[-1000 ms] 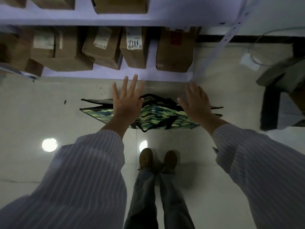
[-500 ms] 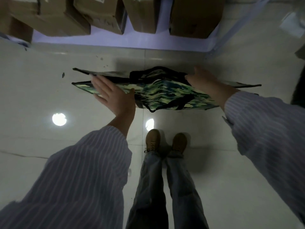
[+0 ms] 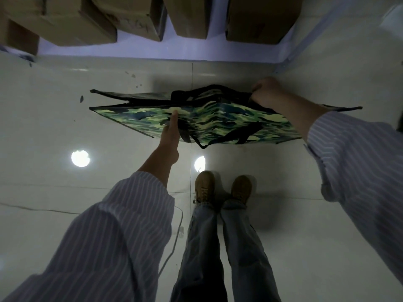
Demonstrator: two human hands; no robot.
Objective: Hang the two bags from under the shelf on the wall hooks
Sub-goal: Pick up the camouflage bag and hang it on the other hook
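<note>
A flat green camouflage bag (image 3: 218, 120) with black handles lies on the pale floor in front of my feet. Behind it a second, darker bag (image 3: 135, 97) shows only as a thin black-edged strip. My left hand (image 3: 171, 131) grips the near bag's top edge beside a black handle, its fingers hidden behind the fabric. My right hand (image 3: 265, 93) is closed on the black handles at the far right side of the bags. No wall hooks are in view.
A white low shelf (image 3: 196, 51) runs across the top, loaded with cardboard boxes (image 3: 69, 20). Its metal upright (image 3: 285, 62) stands at the right. My brown shoes (image 3: 205, 186) stand just behind the bags. A thin cable (image 3: 174, 243) lies on the tiled floor.
Both hands went from spread open above the bags to closed on them. The left hand took the near bag's edge, the right closed on the handles. My view tilted lower and closer.
</note>
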